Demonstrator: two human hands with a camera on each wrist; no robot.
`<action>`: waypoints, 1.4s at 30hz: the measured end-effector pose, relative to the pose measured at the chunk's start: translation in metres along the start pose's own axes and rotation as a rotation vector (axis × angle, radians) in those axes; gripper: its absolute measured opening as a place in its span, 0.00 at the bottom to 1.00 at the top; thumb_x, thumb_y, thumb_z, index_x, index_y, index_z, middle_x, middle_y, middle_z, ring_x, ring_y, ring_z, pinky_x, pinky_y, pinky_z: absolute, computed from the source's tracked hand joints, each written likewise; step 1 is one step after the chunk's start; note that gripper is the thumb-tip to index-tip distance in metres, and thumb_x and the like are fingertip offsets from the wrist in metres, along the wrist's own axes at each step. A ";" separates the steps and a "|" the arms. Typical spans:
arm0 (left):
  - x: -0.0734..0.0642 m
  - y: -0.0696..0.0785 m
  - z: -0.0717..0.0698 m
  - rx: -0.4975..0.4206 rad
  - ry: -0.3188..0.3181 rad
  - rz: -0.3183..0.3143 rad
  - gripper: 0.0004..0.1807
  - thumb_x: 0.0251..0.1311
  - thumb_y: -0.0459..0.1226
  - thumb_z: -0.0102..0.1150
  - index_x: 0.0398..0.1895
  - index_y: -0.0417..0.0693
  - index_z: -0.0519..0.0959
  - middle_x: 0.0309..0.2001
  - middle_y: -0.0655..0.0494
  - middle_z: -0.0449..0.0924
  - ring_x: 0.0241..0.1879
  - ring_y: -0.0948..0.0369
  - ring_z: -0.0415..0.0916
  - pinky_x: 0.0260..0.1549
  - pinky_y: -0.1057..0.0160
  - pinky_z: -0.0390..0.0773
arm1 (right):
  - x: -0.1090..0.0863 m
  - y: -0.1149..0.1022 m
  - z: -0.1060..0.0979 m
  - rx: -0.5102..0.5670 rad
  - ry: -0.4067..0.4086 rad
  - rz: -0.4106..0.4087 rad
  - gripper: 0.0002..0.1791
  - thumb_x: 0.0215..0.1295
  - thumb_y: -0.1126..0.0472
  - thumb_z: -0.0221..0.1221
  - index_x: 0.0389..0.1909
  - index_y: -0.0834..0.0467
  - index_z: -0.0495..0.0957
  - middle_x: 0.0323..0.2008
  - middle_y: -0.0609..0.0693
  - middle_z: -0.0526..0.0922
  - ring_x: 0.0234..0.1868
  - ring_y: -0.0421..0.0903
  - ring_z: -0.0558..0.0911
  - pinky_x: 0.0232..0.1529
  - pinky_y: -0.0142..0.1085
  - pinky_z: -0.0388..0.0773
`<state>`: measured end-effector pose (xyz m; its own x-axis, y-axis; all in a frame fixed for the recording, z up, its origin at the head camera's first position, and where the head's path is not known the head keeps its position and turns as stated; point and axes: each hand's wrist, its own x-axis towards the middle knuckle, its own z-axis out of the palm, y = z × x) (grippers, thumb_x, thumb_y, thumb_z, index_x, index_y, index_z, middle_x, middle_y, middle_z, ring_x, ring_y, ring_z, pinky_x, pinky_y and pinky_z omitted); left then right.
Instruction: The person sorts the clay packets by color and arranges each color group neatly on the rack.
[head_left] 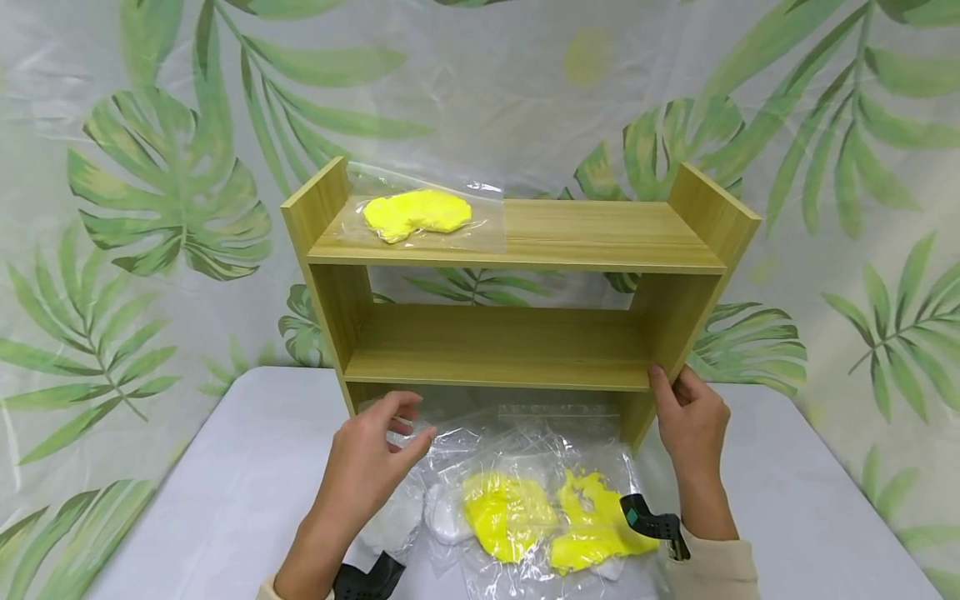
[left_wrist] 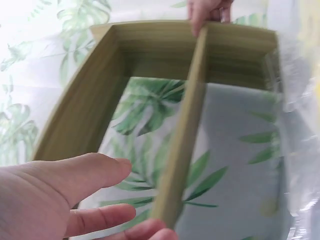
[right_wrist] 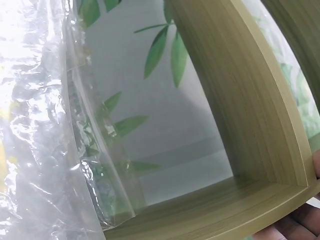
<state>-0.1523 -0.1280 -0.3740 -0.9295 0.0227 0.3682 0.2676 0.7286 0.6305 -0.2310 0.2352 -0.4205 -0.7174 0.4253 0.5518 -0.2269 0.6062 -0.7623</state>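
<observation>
A small wooden shelf rack [head_left: 495, 346] with two boards between side panels stands at the table's far side. My right hand [head_left: 692, 417] grips its right side panel at the middle board's height, thumb in front and fingers around the outer side. My left hand [head_left: 371, 467] hovers before the lower left part of the rack, thumb and fingers spread apart with nothing between them. In the left wrist view, its fingertips [left_wrist: 145, 229] overlap the middle board's edge. A clear bag with a flattened yellow lump [head_left: 420, 212] lies on the top board, at the left.
In front of the rack lie clear zip bags holding yellow pieces [head_left: 510, 517] and white lumps [head_left: 447, 510]. Some bag edges reach under the lower board. The white table [head_left: 795, 517] extends to both sides, and a leaf-print cloth [head_left: 510, 100] hangs behind.
</observation>
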 end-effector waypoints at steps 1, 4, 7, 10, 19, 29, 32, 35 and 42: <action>-0.002 -0.002 0.001 -0.018 -0.020 -0.010 0.19 0.54 0.40 0.70 0.49 0.50 0.79 0.38 0.58 0.83 0.36 0.62 0.80 0.32 0.67 0.80 | -0.001 -0.001 0.000 0.002 -0.003 0.002 0.18 0.66 0.51 0.61 0.44 0.62 0.84 0.34 0.59 0.86 0.28 0.16 0.73 0.28 0.14 0.69; -0.006 -0.008 0.005 -0.061 -0.056 -0.037 0.18 0.54 0.38 0.70 0.48 0.50 0.79 0.37 0.59 0.83 0.34 0.65 0.80 0.32 0.68 0.79 | -0.001 -0.001 0.001 0.000 -0.005 0.000 0.17 0.66 0.51 0.61 0.43 0.62 0.84 0.34 0.59 0.87 0.28 0.16 0.73 0.28 0.14 0.69; -0.009 -0.014 0.009 -0.113 -0.077 -0.058 0.17 0.54 0.37 0.69 0.47 0.51 0.79 0.36 0.61 0.83 0.33 0.66 0.80 0.31 0.68 0.79 | -0.001 -0.002 0.001 -0.004 0.001 -0.005 0.17 0.65 0.51 0.61 0.42 0.62 0.85 0.33 0.59 0.86 0.28 0.16 0.73 0.27 0.15 0.69; -0.009 -0.021 0.014 -0.183 -0.124 -0.081 0.17 0.55 0.37 0.69 0.48 0.51 0.78 0.34 0.63 0.82 0.33 0.66 0.80 0.31 0.66 0.79 | 0.000 -0.002 0.000 -0.009 0.012 -0.007 0.16 0.65 0.52 0.62 0.41 0.62 0.85 0.32 0.60 0.86 0.27 0.16 0.72 0.26 0.15 0.69; -0.006 -0.040 0.036 -0.465 -0.287 -0.201 0.15 0.64 0.30 0.55 0.53 0.39 0.74 0.38 0.45 0.81 0.33 0.53 0.82 0.25 0.64 0.82 | -0.003 -0.002 0.000 -0.009 -0.001 0.003 0.17 0.65 0.52 0.61 0.43 0.63 0.84 0.34 0.60 0.86 0.28 0.14 0.72 0.28 0.14 0.69; -0.006 -0.059 0.051 -0.641 -0.494 -0.322 0.16 0.66 0.27 0.45 0.56 0.31 0.69 0.37 0.43 0.79 0.34 0.52 0.82 0.30 0.56 0.83 | 0.000 -0.001 0.000 -0.017 0.008 0.000 0.17 0.65 0.52 0.61 0.42 0.63 0.84 0.34 0.60 0.86 0.28 0.14 0.72 0.28 0.14 0.68; -0.007 -0.063 0.055 -0.694 -0.558 -0.343 0.16 0.65 0.26 0.45 0.56 0.30 0.67 0.36 0.44 0.79 0.33 0.52 0.82 0.30 0.56 0.83 | -0.001 -0.001 0.000 -0.023 0.005 0.007 0.17 0.66 0.51 0.61 0.42 0.62 0.84 0.34 0.60 0.86 0.29 0.14 0.72 0.28 0.14 0.68; -0.009 -0.067 0.060 -0.737 -0.607 -0.357 0.17 0.66 0.27 0.43 0.57 0.29 0.65 0.35 0.44 0.81 0.33 0.50 0.82 0.30 0.55 0.83 | -0.001 -0.002 0.000 -0.021 0.001 0.012 0.18 0.66 0.51 0.60 0.43 0.62 0.84 0.35 0.60 0.86 0.29 0.15 0.72 0.28 0.13 0.68; -0.012 -0.069 0.069 -0.748 -0.693 -0.385 0.26 0.63 0.29 0.49 0.63 0.28 0.58 0.35 0.45 0.81 0.35 0.50 0.83 0.32 0.54 0.83 | -0.001 -0.003 -0.001 -0.013 -0.005 0.008 0.18 0.66 0.51 0.60 0.45 0.62 0.84 0.36 0.60 0.86 0.30 0.15 0.72 0.29 0.13 0.69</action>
<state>-0.1772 -0.1313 -0.4687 -0.8627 0.4339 -0.2598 -0.2029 0.1736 0.9637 -0.2295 0.2337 -0.4185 -0.7228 0.4268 0.5435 -0.2123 0.6112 -0.7624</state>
